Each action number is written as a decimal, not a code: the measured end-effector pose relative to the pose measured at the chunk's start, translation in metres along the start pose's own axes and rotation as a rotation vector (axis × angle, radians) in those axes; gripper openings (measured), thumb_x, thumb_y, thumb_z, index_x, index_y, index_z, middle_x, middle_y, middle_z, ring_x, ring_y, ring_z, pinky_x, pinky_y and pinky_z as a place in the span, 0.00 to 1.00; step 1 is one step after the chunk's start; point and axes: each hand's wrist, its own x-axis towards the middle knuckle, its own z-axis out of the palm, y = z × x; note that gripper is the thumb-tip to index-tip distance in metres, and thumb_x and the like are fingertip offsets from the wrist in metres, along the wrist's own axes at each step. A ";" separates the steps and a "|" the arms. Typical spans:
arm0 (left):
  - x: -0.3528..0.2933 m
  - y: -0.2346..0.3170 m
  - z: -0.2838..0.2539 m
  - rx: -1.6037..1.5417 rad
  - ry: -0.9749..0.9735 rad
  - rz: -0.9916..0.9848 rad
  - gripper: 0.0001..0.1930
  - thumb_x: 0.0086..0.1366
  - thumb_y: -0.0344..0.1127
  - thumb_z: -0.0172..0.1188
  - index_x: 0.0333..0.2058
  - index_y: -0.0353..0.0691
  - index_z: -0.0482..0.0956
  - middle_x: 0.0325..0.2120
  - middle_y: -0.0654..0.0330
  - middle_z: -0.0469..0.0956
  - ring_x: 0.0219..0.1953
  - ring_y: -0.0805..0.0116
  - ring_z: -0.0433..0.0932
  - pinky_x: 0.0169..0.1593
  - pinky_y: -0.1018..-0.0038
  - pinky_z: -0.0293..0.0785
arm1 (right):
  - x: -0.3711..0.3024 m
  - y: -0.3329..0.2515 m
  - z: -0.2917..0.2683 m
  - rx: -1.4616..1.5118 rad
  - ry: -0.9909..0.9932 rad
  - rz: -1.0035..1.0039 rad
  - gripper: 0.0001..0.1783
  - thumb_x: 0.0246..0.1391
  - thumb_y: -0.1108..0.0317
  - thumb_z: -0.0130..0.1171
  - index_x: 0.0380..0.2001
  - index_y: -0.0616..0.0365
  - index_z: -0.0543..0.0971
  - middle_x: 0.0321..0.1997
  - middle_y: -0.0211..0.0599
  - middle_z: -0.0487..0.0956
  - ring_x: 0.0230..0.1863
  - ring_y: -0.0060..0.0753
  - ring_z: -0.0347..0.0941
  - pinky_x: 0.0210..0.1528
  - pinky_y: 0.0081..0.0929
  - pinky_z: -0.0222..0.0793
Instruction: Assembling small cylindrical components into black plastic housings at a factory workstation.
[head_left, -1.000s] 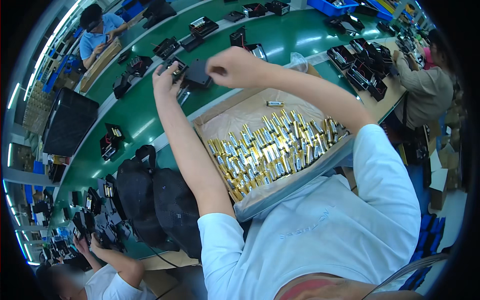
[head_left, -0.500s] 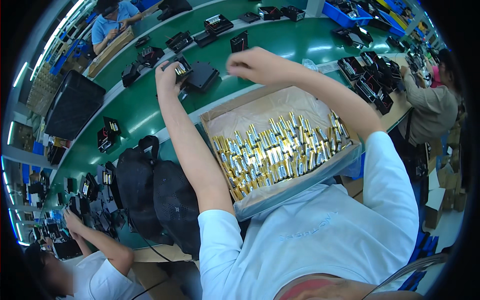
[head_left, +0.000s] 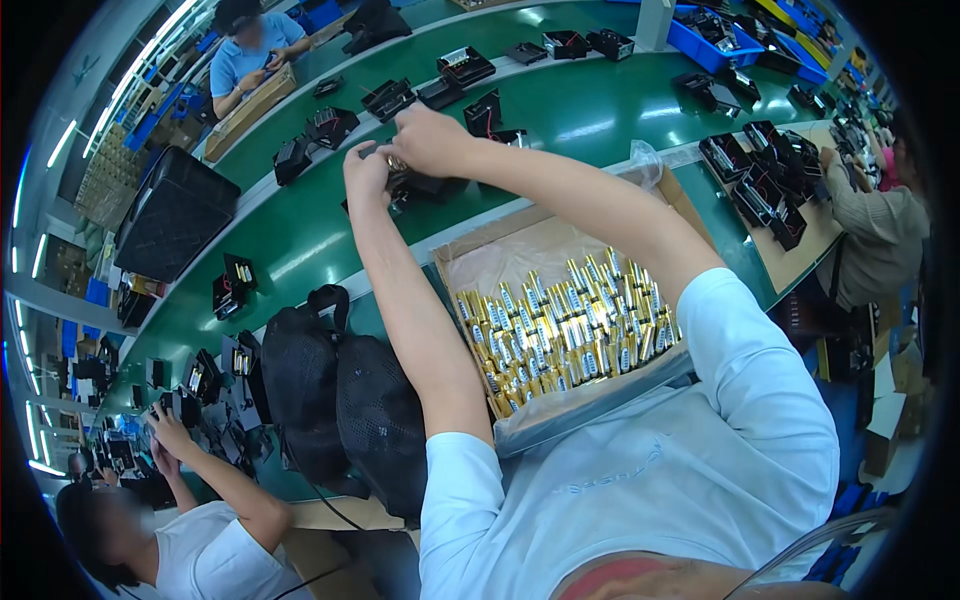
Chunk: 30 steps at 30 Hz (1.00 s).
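Note:
Over the green bench, my left hand is closed around a black battery case, which my hands mostly cover. My right hand meets it at the case, fingers curled down onto it; what they pinch, if anything, is hidden. More black casing shows just under my right wrist. Between my forearms and my chest sits an open cardboard box lined with clear plastic. Many gold-and-silver cylindrical batteries lie in it in tilted rows.
Black cases with wires line the bench; more cases cluster at the right. A black mesh bag lies left of the box. Co-workers sit far left, near left and right. A blue bin stands at the back.
My right hand has moved left and come together with my left hand at the battery case. The whole view has shifted slightly. The near-left co-worker's hands have risen.

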 end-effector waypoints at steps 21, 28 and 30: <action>0.023 0.004 -0.010 1.302 -0.258 0.120 0.32 0.52 0.48 0.61 0.54 0.38 0.70 0.46 0.50 0.77 0.45 0.56 0.78 0.50 0.66 0.73 | -0.137 0.098 -0.107 -0.155 -0.173 -0.004 0.11 0.46 0.71 0.51 0.29 0.57 0.83 0.35 0.37 0.81 0.35 0.41 0.75 0.43 0.35 0.70; 0.033 -0.004 -0.030 1.237 -0.095 0.051 0.39 0.51 0.51 0.64 0.59 0.38 0.64 0.44 0.47 0.76 0.41 0.59 0.78 0.48 0.66 0.74 | -0.213 0.002 -0.193 -0.010 -0.435 0.379 0.10 0.46 0.69 0.54 0.24 0.62 0.81 0.21 0.39 0.79 0.20 0.44 0.72 0.30 0.33 0.70; 0.030 0.000 -0.030 1.218 -0.132 0.040 0.40 0.51 0.51 0.65 0.59 0.35 0.64 0.45 0.46 0.76 0.41 0.59 0.78 0.48 0.66 0.74 | -0.234 0.003 -0.207 -0.024 -0.459 0.426 0.09 0.45 0.67 0.54 0.22 0.61 0.80 0.19 0.40 0.78 0.20 0.46 0.72 0.29 0.35 0.71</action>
